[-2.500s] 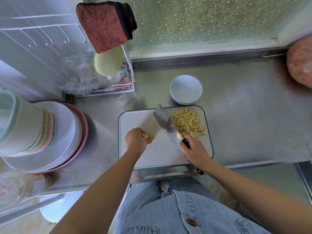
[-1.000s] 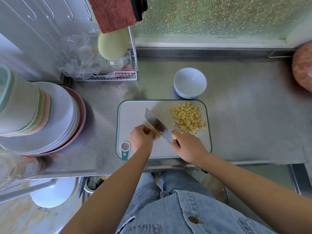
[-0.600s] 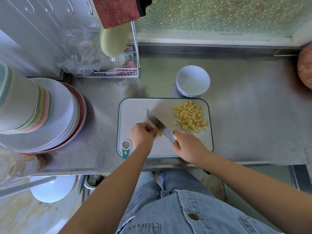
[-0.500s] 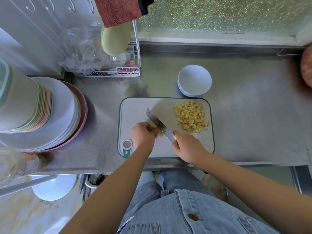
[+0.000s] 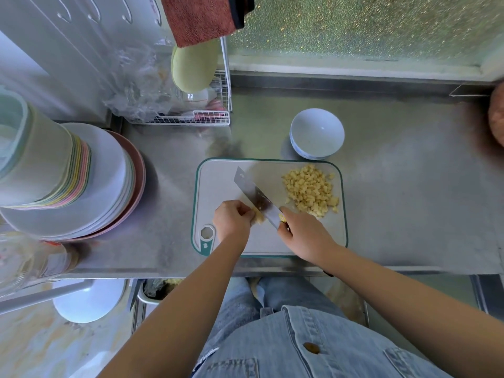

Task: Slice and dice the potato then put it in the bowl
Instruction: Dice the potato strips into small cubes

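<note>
On the steel counter (image 5: 409, 203), my right hand (image 5: 305, 236) is gripping the cleaver (image 5: 255, 196), left hand (image 5: 231, 221) pinching the last potato piece (image 5: 258, 217); diced pile (image 5: 311, 190) is waiting, bowl (image 5: 316, 133) sitting empty.

Potato piece (image 5: 258, 217), apparently small, on board; diced heap (image 5: 311, 190) beside empty bowl (image 5: 317, 133).

plate stack (image 5: 103, 192) | wire rack (image 5: 207, 115) | red towel (image 5: 199, 17)
</note>
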Demonstrator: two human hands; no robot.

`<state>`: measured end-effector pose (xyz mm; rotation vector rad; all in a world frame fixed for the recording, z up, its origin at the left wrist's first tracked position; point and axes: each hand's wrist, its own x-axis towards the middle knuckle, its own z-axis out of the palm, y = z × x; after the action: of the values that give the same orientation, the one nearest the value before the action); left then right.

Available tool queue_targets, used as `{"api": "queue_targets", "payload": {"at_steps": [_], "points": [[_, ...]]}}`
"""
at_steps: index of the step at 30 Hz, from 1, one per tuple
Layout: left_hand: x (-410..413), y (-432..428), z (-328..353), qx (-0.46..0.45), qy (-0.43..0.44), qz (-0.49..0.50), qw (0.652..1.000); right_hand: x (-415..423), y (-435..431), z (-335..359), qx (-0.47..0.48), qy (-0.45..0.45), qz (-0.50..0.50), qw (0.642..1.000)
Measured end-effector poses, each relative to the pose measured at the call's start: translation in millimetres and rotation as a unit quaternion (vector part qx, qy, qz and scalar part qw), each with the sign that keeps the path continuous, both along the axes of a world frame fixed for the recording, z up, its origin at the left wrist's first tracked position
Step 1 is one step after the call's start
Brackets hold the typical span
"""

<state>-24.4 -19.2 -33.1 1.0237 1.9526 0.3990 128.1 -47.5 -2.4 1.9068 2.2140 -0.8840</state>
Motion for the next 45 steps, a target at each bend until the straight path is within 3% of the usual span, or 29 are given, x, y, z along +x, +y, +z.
{"api": "queue_targets", "payload": {"at_steps": [11,29,37,45], "points": [[1,1,0,-0.004,0.006,-0.001,1.000,-1,-3,7,-0.043,-0.016,0.028,0.999],[2,1,1,-0.004,0.018,0.002,1.000,-12,0,-7,-0.009,-0.025,0.019,0.999],[3,-5,4,0.015,0.015,0.008,1.000,-2,-4,-3,0.011,0.018,-0.007,1.000],[4,-4,4,0.021,0.037,0.027,0.999,4,-4,5,0.012,-0.019,0.057,0.998]]}}
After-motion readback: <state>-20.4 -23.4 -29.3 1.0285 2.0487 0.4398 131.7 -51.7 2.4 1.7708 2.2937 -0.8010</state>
